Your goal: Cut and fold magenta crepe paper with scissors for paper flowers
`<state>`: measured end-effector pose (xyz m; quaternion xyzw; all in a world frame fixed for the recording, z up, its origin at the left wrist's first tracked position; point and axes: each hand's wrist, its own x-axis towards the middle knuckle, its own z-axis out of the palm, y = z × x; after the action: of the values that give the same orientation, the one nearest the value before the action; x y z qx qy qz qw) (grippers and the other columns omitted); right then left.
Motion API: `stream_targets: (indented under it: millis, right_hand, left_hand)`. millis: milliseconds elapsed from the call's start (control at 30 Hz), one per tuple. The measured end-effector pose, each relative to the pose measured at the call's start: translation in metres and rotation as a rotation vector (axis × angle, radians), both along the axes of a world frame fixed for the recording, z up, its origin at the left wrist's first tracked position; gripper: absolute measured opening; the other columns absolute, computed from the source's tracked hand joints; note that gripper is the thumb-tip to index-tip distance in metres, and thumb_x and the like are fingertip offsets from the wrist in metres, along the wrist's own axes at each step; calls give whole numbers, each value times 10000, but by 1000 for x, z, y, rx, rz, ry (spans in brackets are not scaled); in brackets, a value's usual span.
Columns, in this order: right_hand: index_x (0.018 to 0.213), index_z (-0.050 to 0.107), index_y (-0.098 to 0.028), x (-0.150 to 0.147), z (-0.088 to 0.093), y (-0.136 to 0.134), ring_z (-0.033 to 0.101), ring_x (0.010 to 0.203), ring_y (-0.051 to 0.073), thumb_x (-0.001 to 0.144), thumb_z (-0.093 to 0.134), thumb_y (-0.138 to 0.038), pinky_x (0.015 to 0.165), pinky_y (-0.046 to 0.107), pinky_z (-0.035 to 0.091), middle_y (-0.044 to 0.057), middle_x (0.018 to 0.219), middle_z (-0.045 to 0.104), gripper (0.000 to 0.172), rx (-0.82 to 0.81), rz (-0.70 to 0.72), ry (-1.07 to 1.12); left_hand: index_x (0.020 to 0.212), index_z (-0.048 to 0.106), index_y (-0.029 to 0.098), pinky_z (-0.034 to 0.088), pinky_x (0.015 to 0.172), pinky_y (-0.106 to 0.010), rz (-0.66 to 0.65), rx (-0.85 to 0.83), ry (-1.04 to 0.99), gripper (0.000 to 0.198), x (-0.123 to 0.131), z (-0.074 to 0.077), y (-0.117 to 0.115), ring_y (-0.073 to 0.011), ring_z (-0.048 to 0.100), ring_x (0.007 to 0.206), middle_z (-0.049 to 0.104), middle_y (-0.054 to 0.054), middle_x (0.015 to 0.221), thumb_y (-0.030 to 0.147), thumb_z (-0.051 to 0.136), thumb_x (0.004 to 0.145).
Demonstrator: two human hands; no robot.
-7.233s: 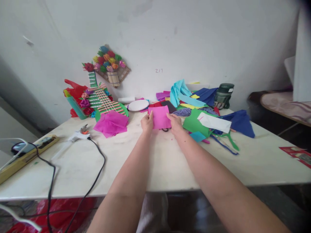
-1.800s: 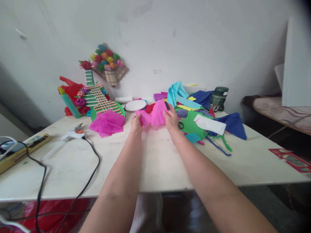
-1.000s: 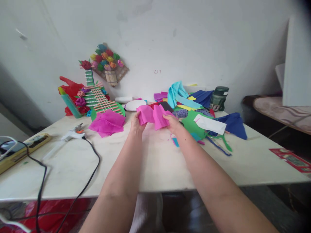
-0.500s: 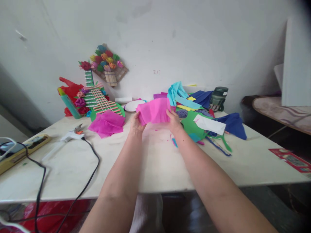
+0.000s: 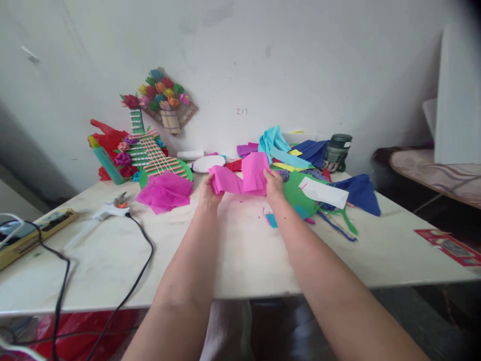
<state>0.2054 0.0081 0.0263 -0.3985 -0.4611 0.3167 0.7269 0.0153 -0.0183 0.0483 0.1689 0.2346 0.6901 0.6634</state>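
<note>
A strip of pink crepe paper (image 5: 241, 179) hangs just above the white table (image 5: 244, 250), stretched between both my hands. My left hand (image 5: 207, 193) pinches its left end, fingers closed. Its right end, which stands up taller, is gripped by my right hand (image 5: 273, 184). A loose pile of pink paper pieces (image 5: 165, 190) lies to the left of my left hand. A small cyan scrap (image 5: 270, 219) sits on the table below my right wrist.
A glue gun (image 5: 108, 209) with a black cord lies at left, near a power strip (image 5: 37, 231). Paper-flower crafts (image 5: 150, 150) lean on the wall. Coloured paper sheets (image 5: 311, 185), a dark green jar (image 5: 337, 152) and a white disc (image 5: 208, 163) crowd the back right.
The flat folded pink sheet has been opened and pulled out sideways into a longer strip. In the last half second my right hand raised its end while the middle sagged.
</note>
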Motion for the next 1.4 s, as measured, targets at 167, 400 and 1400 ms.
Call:
stream_targets:
  millis: [167, 400, 1400]
  right_hand:
    - [729, 653, -171, -1, -7, 3, 622, 842, 200, 622, 662, -346, 853, 374, 460, 13, 700, 671, 205, -123, 154, 113]
    - [678, 628, -196, -7, -2, -7, 641, 735, 179, 617, 685, -222, 765, 351, 519, -28, 561, 636, 88, -212, 374, 324]
    - [650, 611, -181, -41, -1, -19, 590, 572, 119, 609, 643, -91, 601, 248, 494, -56, 555, 622, 103, -314, 241, 434]
  left_hand:
    - [847, 594, 133, 484, 578, -226, 9, -5, 18, 127, 0, 3, -1, -127, 602, 553, 632, -21, 640, 141, 482, 787]
    - [758, 576, 125, 466, 539, -221, 144, -71, 212, 93, -4, -5, 6, -119, 581, 518, 614, -12, 598, 66, 563, 689]
    - [690, 577, 147, 440, 521, -212, -160, 169, 444, 65, 5, -25, 3, -95, 528, 484, 600, 5, 572, 138, 608, 633]
